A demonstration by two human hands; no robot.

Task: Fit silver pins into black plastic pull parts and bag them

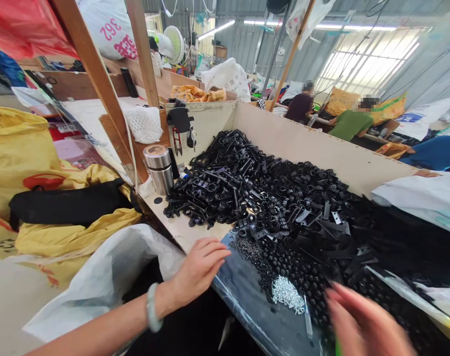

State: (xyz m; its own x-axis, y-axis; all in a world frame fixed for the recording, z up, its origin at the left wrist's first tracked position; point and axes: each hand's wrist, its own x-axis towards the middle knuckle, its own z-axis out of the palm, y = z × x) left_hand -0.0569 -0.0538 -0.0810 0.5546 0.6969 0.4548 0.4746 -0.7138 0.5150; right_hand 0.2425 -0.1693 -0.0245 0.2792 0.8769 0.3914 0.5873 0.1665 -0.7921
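At the dark, smooth bench (243, 291), the blurred right hand (365, 321) is held nearest, its grip unreadable; the left hand's (200, 267) grip is narrowed, but whether anything is held cannot be told. Short silver metal pins (287, 293) are heaped between the hands, with black plastic parts (225, 193) piled beyond.

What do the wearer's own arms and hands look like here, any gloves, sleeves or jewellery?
No gloves show on either hand. The left hand has a smooth, rounded, pale grey-green bangle at its wrist, and no sleeve shows on the visible left forearm. The right hand is motion-blurred; its wrist lies outside the picture.
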